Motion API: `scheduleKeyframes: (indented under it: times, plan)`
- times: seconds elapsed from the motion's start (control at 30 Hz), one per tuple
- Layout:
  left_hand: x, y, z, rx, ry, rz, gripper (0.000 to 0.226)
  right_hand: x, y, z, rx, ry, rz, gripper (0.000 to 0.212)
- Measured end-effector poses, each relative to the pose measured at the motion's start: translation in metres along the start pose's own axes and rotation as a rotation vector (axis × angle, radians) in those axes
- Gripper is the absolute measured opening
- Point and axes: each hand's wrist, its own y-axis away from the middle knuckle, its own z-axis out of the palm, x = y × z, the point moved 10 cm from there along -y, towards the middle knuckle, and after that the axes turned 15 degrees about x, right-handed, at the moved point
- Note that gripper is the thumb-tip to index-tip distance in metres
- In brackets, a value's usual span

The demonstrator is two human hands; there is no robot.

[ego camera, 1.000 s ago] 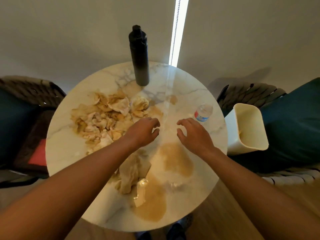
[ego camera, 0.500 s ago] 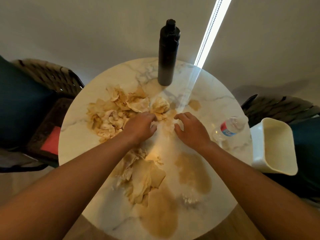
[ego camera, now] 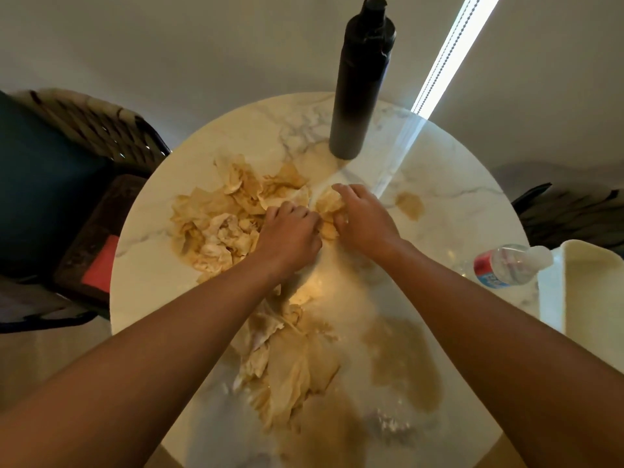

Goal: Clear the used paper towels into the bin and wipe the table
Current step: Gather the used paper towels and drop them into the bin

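Observation:
A heap of crumpled, brown-stained paper towels (ego camera: 219,214) lies on the left half of the round marble table (ego camera: 456,204). My left hand (ego camera: 288,236) curls its fingers into the heap's right edge. My right hand (ego camera: 363,217) grips a stained wad (ego camera: 326,206) just beside it, thumb and fingers round the paper. Another soaked towel clump (ego camera: 290,363) lies nearer me, under my left forearm. Brown liquid puddles (ego camera: 401,363) spread over the near side of the table. The white bin (ego camera: 580,292) stands off the table's right edge.
A tall black bottle (ego camera: 359,82) stands upright at the far side of the table. A clear plastic water bottle (ego camera: 503,268) lies near the right rim, next to the bin. Dark chairs (ego camera: 50,184) flank the table on both sides.
Both hands have reached farther over the table and closed on the towels in the heap. The view has shifted, so the bin now sits at the right edge.

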Motion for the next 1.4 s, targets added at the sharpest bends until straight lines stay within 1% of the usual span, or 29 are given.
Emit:
scheduleKeyframes:
  times: [0.1, 0.17, 0.43, 0.6, 0.8, 0.93, 1.13, 1.4]
  plan:
    - [-0.003, -0.003, 0.007, -0.013, 0.0, -0.007, 0.029, 0.005, -0.005, 0.006, -0.018, -0.016, 0.004, 0.039]
    - [-0.003, -0.004, 0.009, -0.01, 0.0, -0.009, 0.029, 0.007, -0.005, 0.006, -0.004, -0.035, 0.004, 0.034]
    - [0.007, -0.015, 0.008, 0.022, -0.032, -0.006, 0.026, 0.026, 0.004, -0.027, 0.199, -0.124, 0.057, 0.028]
    - [0.015, -0.024, 0.008, 0.059, -0.028, -0.016, 0.022, 0.041, 0.017, -0.042, 0.23, -0.115, 0.088, 0.028]
    - [0.025, -0.027, 0.007, 0.066, -0.05, 0.023, 0.036, 0.051, 0.04, -0.054, 0.23, -0.115, 0.078, 0.028]
    - [0.034, -0.024, 0.006, 0.019, 0.019, 0.032, 0.032, 0.054, 0.056, -0.058, 0.232, -0.149, 0.091, 0.034]
    - [0.053, -0.009, -0.01, 0.0, 0.166, 0.033, 0.027, 0.05, 0.087, -0.069, 0.234, -0.171, 0.076, 0.033]
    - [0.093, 0.025, -0.033, -0.007, 0.203, 0.112, 0.027, 0.042, 0.135, -0.105, 0.264, -0.166, 0.033, 0.033]
